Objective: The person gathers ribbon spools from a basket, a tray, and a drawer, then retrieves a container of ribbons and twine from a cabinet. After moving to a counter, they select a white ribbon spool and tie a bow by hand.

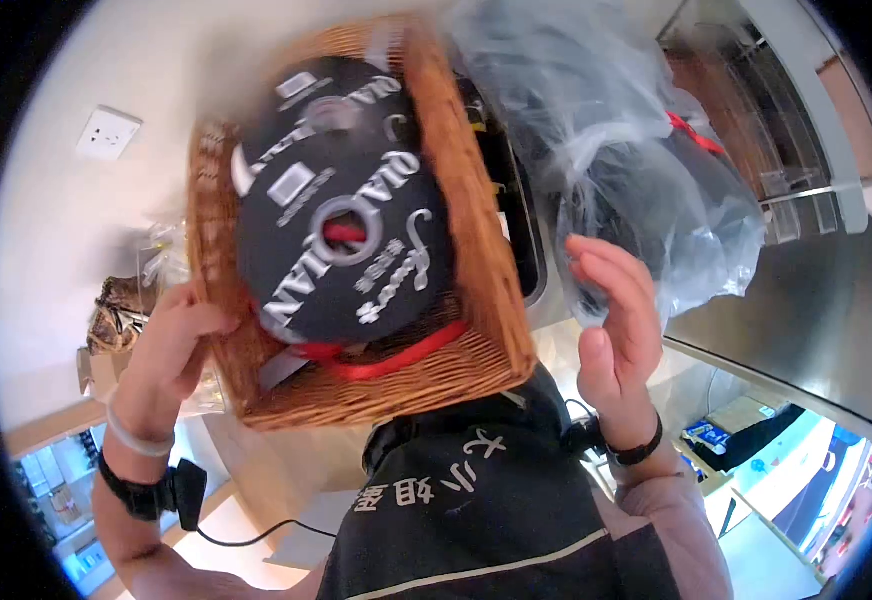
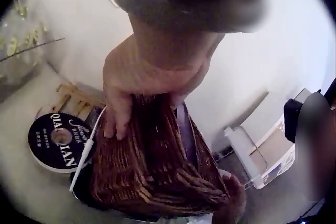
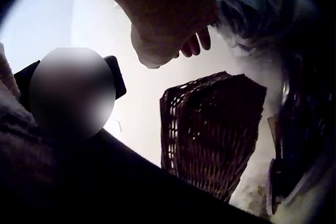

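My left hand grips the side wall of a brown wicker basket, thumb inside the rim and fingers outside, as the left wrist view also shows. The basket is tilted, its open side towards the head camera. Inside lie two black spools with white lettering; the front spool partly covers the rear spool. A red ribbon curves below them. My right hand is apart from the basket, its fingers loosely bent and holding nothing, in front of a clear plastic bag with dark contents.
A black tray lies partly hidden behind the basket. Clear plastic drawers stand at the far right. Another black lettered spool lies below the left hand in the left wrist view. A wall socket is at upper left.
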A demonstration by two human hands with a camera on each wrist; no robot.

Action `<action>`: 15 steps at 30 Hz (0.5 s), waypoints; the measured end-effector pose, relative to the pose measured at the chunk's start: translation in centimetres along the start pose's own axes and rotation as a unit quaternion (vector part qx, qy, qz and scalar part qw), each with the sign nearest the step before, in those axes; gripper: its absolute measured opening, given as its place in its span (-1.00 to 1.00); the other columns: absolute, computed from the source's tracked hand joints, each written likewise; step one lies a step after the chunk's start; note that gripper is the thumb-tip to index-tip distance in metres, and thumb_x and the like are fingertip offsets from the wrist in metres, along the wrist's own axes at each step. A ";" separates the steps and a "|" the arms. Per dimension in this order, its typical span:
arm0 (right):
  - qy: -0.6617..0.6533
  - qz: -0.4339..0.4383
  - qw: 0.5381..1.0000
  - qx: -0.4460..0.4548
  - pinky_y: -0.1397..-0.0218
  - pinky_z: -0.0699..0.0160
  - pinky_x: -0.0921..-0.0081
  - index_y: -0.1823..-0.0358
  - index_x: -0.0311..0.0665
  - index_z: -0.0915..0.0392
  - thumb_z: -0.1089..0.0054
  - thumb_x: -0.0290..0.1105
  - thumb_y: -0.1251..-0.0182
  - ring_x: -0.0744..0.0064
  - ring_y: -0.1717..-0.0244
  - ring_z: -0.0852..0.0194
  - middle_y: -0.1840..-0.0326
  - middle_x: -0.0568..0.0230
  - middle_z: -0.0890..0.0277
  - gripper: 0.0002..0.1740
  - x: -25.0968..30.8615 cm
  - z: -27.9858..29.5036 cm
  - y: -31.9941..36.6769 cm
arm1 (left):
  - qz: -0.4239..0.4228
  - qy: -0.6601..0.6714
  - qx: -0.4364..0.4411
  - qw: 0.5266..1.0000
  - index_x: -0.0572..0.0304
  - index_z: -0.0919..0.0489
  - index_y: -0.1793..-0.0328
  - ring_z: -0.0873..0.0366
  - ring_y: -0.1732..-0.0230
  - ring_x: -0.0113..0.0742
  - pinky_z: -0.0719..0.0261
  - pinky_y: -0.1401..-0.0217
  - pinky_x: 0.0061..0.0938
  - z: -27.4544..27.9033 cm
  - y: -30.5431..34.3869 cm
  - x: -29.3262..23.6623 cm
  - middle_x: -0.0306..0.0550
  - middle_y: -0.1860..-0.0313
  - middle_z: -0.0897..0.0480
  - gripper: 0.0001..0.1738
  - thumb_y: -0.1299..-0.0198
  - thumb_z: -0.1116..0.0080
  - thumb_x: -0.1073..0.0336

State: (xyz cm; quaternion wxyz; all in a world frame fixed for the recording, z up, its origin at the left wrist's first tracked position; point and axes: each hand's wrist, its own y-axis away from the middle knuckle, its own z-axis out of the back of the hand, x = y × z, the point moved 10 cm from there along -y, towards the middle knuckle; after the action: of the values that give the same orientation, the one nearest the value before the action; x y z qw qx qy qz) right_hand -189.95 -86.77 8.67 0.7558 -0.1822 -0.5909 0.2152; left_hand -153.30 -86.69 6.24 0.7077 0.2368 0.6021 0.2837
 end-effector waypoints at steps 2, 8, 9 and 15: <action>0.004 0.002 1.000 -0.015 -0.12 -0.37 0.32 -0.04 -0.46 -0.42 -0.18 -0.43 -0.14 0.04 -0.05 -0.42 -0.08 -0.07 -0.44 -0.57 0.0 0.2 -0.1 | -0.026 -0.008 -0.013 1.000 0.37 -0.52 0.09 -0.57 0.20 -0.28 -0.53 0.09 -0.44 2.5 2.1 0.4 -0.05 0.22 -0.61 -0.61 0.16 -0.03 0.58; 0.128 0.017 0.990 0.049 0.14 -0.51 0.38 0.10 -0.30 -0.51 -0.22 -0.49 -0.11 0.16 0.19 -0.53 0.16 0.10 -0.52 -0.71 -1.1 -3.4 0.5 | -0.068 0.049 -0.068 0.994 0.38 -0.50 0.02 -0.61 0.19 -0.28 -0.54 0.07 -0.45 5.1 8.6 2.3 -0.04 0.19 -0.64 -0.55 0.17 -0.02 0.56; 0.141 0.031 0.989 0.044 0.23 -0.53 0.33 0.16 -0.27 -0.53 -0.23 -0.47 -0.09 0.17 0.28 -0.54 0.24 0.16 -0.53 -0.75 -1.3 -4.3 0.7 | -0.066 0.094 -0.090 0.989 0.42 -0.50 0.02 -0.61 0.15 -0.25 -0.55 0.02 -0.43 5.8 9.2 3.3 0.01 0.15 -0.64 -0.55 0.17 -0.02 0.56; 0.252 -0.096 0.950 0.155 0.10 -0.51 0.30 -0.03 -0.33 -0.41 -0.23 -0.31 -0.13 0.04 0.13 -0.50 0.09 0.05 -0.45 -0.56 -8.6 -10.1 3.4 | -0.039 0.161 -0.108 0.980 0.45 -0.51 0.04 -0.62 0.15 -0.23 -0.56 -0.01 -0.41 8.8 10.7 8.8 0.02 0.14 -0.64 -0.56 0.17 -0.05 0.53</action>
State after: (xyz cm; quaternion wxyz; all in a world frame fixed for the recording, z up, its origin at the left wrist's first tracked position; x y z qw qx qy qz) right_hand -182.33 -88.76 -2.57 0.9163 -0.0529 -0.3551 0.1775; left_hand -144.88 -72.82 8.62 0.6332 0.0866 0.6830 0.3536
